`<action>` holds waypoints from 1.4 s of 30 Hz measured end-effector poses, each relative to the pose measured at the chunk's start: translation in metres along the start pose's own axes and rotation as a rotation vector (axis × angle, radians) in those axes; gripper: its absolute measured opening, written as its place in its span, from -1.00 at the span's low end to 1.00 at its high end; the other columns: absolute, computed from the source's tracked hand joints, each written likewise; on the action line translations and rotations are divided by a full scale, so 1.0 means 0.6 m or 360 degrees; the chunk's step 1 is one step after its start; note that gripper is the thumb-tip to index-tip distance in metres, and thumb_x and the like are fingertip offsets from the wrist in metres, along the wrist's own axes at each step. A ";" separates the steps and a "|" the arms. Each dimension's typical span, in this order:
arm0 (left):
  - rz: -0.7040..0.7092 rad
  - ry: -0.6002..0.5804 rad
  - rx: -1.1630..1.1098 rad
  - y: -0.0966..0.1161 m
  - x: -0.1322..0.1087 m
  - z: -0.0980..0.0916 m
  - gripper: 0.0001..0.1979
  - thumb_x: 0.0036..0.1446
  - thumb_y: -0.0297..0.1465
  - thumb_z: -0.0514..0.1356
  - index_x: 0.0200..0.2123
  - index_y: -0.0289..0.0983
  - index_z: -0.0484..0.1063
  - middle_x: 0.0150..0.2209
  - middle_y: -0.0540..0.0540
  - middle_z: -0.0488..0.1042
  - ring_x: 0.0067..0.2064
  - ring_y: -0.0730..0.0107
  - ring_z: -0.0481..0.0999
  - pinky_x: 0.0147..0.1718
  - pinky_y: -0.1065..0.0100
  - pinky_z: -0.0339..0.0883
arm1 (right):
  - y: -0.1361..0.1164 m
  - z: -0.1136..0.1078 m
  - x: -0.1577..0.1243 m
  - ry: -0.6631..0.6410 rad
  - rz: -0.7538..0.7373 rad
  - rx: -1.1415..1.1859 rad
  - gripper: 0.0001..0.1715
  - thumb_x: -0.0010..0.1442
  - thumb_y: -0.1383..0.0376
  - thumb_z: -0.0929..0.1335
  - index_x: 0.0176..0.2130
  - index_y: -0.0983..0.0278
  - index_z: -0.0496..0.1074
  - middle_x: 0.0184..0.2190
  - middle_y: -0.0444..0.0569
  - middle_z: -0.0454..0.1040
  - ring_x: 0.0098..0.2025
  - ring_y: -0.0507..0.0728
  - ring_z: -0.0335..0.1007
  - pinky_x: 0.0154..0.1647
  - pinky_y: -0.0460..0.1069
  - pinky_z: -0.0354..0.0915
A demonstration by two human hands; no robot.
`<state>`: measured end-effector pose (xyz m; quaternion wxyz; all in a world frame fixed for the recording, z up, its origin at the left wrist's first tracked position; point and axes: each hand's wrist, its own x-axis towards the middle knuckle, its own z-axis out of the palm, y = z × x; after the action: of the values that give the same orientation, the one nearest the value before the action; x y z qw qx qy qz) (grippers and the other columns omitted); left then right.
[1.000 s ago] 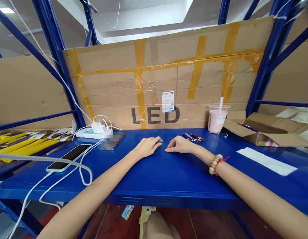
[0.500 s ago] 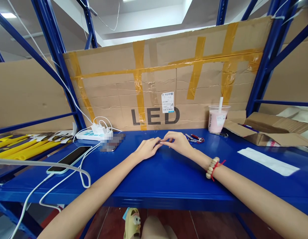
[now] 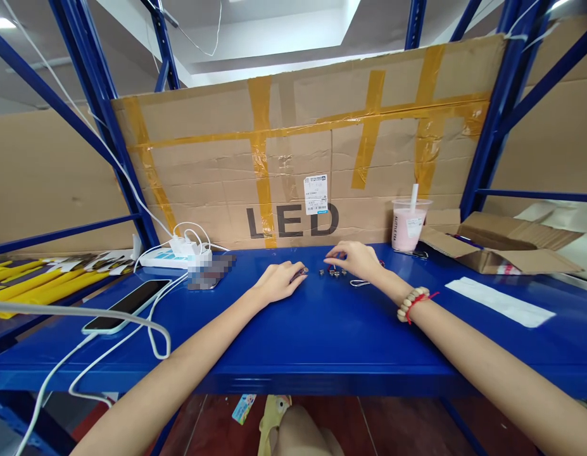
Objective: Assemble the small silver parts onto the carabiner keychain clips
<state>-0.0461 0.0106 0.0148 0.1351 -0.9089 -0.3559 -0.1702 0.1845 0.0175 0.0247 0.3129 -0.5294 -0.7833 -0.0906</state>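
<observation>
My left hand (image 3: 281,282) rests on the blue shelf top (image 3: 293,342), its fingers closed round a small shiny piece (image 3: 302,272) whose kind I cannot make out. To its right, my right hand (image 3: 354,258) hovers just above the shelf with thumb and fingertips drawn together; whether anything is between them is too small to tell. Several little metal parts (image 3: 335,272) lie below and beside the right fingertips. A silvery metal clip (image 3: 359,283) lies under the right wrist, and something red behind that hand is mostly hidden.
A pink drink cup (image 3: 409,227) with a straw stands at the back right, near an open cardboard box (image 3: 502,259) and a white strip (image 3: 499,301). On the left lie a phone (image 3: 126,307), white cables and a power strip (image 3: 174,254). Cardboard (image 3: 217,183) closes the back.
My right hand has moved right, away from my left hand, where their fingertips met. Small metal parts and the clip now show beside it. My left hand has stayed nearly still.
</observation>
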 end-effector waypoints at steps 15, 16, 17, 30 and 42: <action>-0.0079 0.0037 -0.0227 0.008 -0.005 0.000 -0.69 0.29 -0.24 -0.19 -0.10 -0.18 0.25 -0.21 -0.06 0.48 -0.18 0.30 0.48 -0.29 0.38 0.30 | -0.036 0.013 0.000 -0.0104 0.0024 0.0528 -0.82 0.01 0.18 0.39 -0.46 0.23 0.55 -0.44 -0.08 0.55 -0.37 0.10 0.43 -0.34 -0.05 0.27; -0.0086 0.0040 -0.0259 0.008 -0.005 0.001 -0.69 0.29 -0.24 -0.19 -0.10 -0.18 0.25 -0.21 -0.05 0.47 -0.18 0.30 0.48 -0.29 0.39 0.30 | -0.040 0.011 0.001 -0.0048 0.0047 0.0704 -0.80 0.01 0.17 0.38 -0.43 0.24 0.55 -0.43 -0.07 0.56 -0.37 0.10 0.44 -0.33 -0.06 0.29; -0.0093 0.0043 -0.0292 0.008 -0.005 0.001 -0.70 0.29 -0.24 -0.19 -0.11 -0.17 0.25 -0.21 -0.04 0.47 -0.18 0.31 0.48 -0.30 0.39 0.30 | -0.045 0.009 0.002 -0.0010 0.0059 0.0854 -0.77 0.01 0.16 0.37 -0.41 0.25 0.55 -0.41 -0.06 0.56 -0.36 0.10 0.45 -0.34 -0.06 0.30; -0.0020 0.0114 -0.0684 0.010 -0.011 0.007 -0.73 0.26 -0.31 -0.13 -0.21 -0.21 0.33 -0.32 -0.01 0.45 -0.30 0.40 0.44 -0.32 0.43 0.26 | -0.062 0.002 -0.003 -0.0314 0.0022 0.1051 -0.75 -0.10 0.16 0.42 -0.48 0.31 0.53 -0.51 -0.06 0.54 -0.44 0.07 0.41 -0.42 -0.08 0.28; 0.0077 0.0369 -0.0309 0.012 -0.015 0.017 -0.70 0.24 -0.36 -0.08 -0.15 -0.26 0.42 -0.43 -0.06 0.42 -0.37 0.38 0.43 -0.40 0.43 0.24 | -0.081 0.012 -0.014 -0.0564 0.0617 0.1400 -0.60 -0.24 0.06 0.47 -0.62 0.35 0.42 -0.70 -0.18 0.28 -0.62 -0.09 0.09 -0.61 -0.14 0.08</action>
<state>-0.0452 0.0038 0.0006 0.0908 -0.9003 -0.2977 -0.3044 0.1404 -0.0059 0.0232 0.3796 -0.4904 -0.6758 0.3983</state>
